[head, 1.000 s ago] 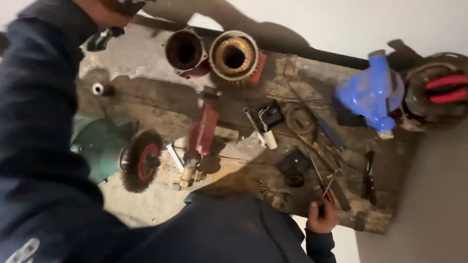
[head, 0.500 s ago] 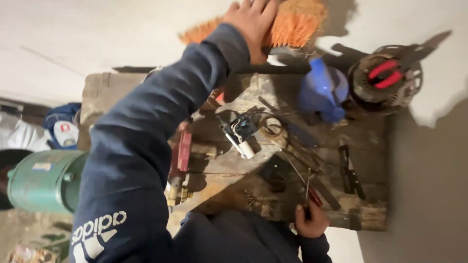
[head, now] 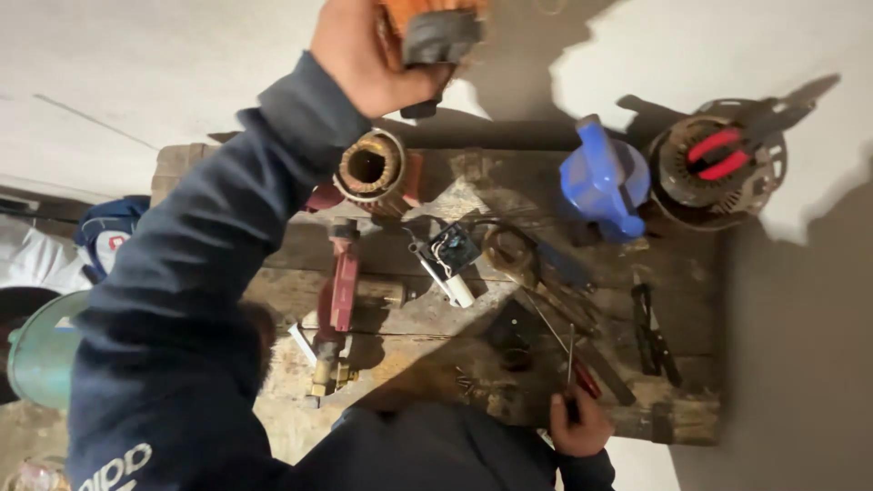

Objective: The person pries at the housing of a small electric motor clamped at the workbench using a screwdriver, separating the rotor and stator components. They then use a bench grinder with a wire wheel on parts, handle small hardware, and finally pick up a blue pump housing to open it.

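My left hand (head: pixel 364 55) is raised at the top of the view, closed around an orange brush (head: pixel 436 32) with a dark grey band, held above the far edge of the wooden board (head: pixel 691 264). The dark blue sleeve covers much of the board's left side. At the board's near edge, my right hand (head: pixel 577 427) grips a thin metal tool with a red handle (head: pixel 571 364), whose shaft points up over the board. A motor stator with copper windings (head: pixel 368 168) lies just below my left hand.
The board carries a blue pump housing (head: pixel 600 182), a round rusty motor part (head: pixel 682 182) with red-handled pliers (head: pixel 718 150) on it, a red pipe tool (head: pixel 344 282), a small wired part (head: pixel 450 259) and black pliers (head: pixel 650 336). A green tank (head: pixel 41 350) stands at the left.
My left hand reached to the orange brush at the far edge, closed on it and lifted it toward the camera. My right hand stayed at the near edge with its tool.
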